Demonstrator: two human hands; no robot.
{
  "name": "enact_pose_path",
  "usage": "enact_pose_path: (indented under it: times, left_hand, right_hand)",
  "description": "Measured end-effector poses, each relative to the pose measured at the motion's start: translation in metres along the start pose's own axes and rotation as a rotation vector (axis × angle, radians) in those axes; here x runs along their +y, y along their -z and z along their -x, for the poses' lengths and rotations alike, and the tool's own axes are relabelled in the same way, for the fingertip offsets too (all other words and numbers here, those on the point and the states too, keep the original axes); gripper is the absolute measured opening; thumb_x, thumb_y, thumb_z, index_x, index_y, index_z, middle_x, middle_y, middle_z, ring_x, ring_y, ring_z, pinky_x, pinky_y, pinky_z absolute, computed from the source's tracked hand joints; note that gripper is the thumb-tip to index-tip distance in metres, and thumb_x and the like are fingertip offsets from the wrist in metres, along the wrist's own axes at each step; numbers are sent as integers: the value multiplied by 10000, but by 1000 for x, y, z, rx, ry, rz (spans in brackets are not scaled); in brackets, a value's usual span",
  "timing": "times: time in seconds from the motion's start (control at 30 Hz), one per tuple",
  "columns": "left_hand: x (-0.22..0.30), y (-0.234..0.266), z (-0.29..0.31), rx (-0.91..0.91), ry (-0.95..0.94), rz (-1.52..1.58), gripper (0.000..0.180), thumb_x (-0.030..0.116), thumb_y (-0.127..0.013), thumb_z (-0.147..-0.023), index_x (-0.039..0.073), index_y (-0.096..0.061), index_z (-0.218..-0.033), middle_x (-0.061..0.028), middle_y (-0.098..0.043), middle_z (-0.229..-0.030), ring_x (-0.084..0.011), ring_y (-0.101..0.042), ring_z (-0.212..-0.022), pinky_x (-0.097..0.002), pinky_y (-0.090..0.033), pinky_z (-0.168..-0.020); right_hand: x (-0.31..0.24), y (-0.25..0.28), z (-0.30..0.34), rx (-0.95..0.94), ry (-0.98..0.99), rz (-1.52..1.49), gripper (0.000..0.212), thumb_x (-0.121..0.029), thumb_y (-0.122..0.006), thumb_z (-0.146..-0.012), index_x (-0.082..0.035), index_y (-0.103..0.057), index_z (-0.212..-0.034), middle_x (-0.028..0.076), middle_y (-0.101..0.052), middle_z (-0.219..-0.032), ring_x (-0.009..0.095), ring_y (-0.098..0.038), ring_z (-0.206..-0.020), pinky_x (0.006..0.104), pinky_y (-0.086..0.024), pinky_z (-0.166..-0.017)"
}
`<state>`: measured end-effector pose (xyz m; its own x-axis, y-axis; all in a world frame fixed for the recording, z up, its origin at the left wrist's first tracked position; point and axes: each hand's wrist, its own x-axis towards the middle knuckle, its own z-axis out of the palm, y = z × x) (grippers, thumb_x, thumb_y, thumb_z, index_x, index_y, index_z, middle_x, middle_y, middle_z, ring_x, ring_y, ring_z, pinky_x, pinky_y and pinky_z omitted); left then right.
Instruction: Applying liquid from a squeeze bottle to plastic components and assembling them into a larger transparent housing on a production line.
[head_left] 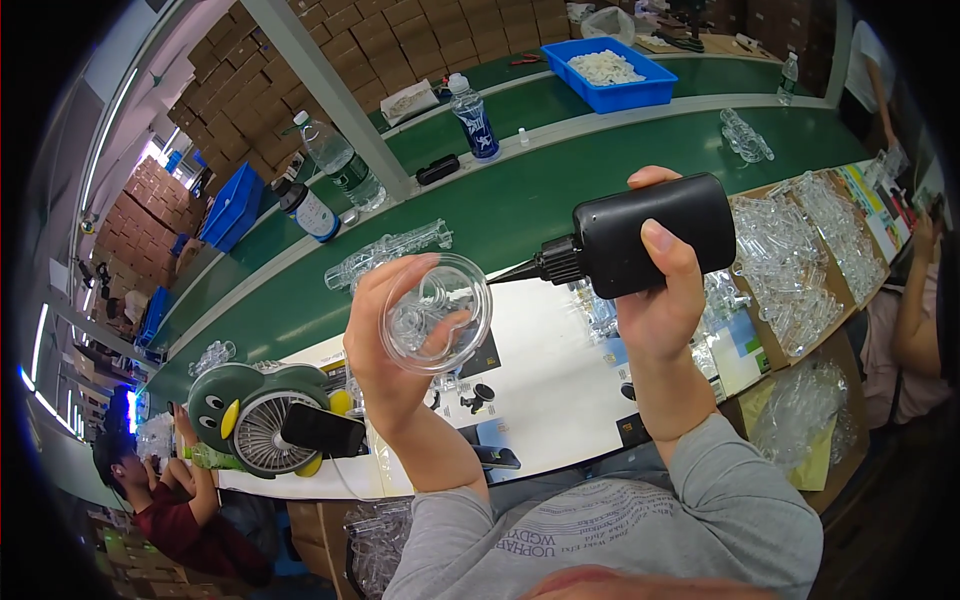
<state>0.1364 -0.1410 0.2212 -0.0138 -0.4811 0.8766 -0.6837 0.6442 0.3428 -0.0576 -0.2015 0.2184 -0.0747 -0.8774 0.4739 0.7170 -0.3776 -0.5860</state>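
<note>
- Gripping the black squeeze bottle (685, 220) sideways, the right hand (665, 295) has thumb and fingers closed round its body, nozzle (515, 272) dipping left.
- Left hand (385, 340) is clamped on a clear round part (420, 312), rim toward the camera. Hands are apart, both up over the desk.
- The nozzle tip sits right at that part's rim; honestly can't tell if it's touching.
- Looks like dispensing to me, so I'd brace both wrists, squeeze super gently and turn the part rather than the bottle. Too hard a squeeze could make a mess inside.
- Under that, a white printed sheet (560, 370) covers the near desk; penguin fan (262, 440) off to the left.
- Piles of clear pieces (790, 260) sit to the right, fyi, so mind that elbow.
- Way back, a blue bin (625, 97) holds small white bits.
</note>
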Motion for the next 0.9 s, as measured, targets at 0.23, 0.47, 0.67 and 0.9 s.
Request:
enact_pose_path:
  times: [0.23,0.47,0.67,0.9]
  left_hand:
    - [-1,2,1,-29,-29,-34,440,255,-722,-674,-9,-574,-994,-130,-592,-967,-250,-568,-872,-319,-467,-737]
    - [-4,3,4,-109,7,-23,457,258,-724,-684,-27,-541,-991,-146,-587,-962,-259,-571,-872,-329,-458,-760]
    - [-6,-2,9,1,47,292,485,202,-741,-684,14,-464,-1035,-164,-586,-965,-269,-573,-912,-351,-444,-792]
    - [-7,4,6,-21,1,152,518,217,-765,-631,10,-493,-1019,-153,-606,-951,-267,-576,-898,-364,-419,-823]
  right_hand:
    - [0,1,-2,5,-11,-114,338,-94,-589,-693,-2,-480,-999,84,-508,-1002,119,-552,-768,238,-489,-652]
    - [0,2,-3,14,-6,-114,344,-94,-590,-688,1,-480,-1001,84,-510,-994,120,-551,-763,238,-488,-649]
    - [1,1,-3,23,-3,-108,341,-94,-588,-682,-2,-483,-994,83,-513,-989,118,-547,-764,235,-479,-650]
    - [-2,2,-3,-1,-22,-84,327,-100,-588,-679,-10,-492,-979,77,-515,-987,115,-545,-759,235,-480,-650]
